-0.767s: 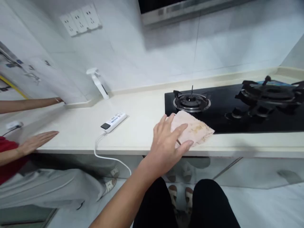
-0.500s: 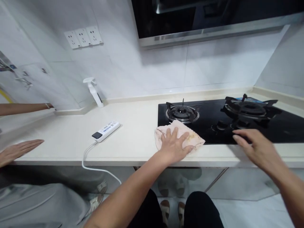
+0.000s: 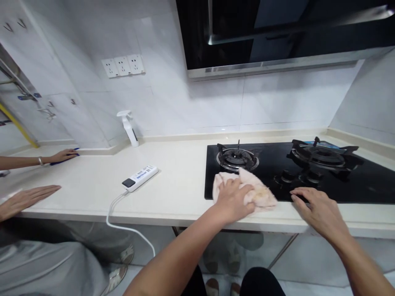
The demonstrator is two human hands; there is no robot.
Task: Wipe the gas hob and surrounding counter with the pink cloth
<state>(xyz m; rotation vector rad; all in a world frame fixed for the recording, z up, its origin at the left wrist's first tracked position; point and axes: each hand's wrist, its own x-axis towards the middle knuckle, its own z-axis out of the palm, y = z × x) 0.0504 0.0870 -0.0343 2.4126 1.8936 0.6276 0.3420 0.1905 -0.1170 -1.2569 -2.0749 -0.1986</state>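
My left hand (image 3: 235, 201) presses on a pale pink cloth (image 3: 261, 193) with yellowish stains, its fingers bent into the fabric. The cloth lies bunched across the front left edge of the black gas hob (image 3: 265, 181), partly on the countertop (image 3: 182, 185). Just above it is the left burner (image 3: 237, 158). My right hand (image 3: 319, 209) holds nothing; thumb and fingers are apart, with the fingertips by the hob's front edge, below the control knobs (image 3: 286, 176).
A white power bank-like device (image 3: 140, 178) with a cable lies on the counter at left. Behind it stands a white spray bottle (image 3: 129, 129). Another person's hands (image 3: 33, 197) rest at far left, the farther one on something blue. A range hood (image 3: 262, 37) overhangs the hob.
My left hand has slid the cloth slightly right, and the cloth is more bunched. My right hand has moved left, closer to it. The other person's far hand has come into view.
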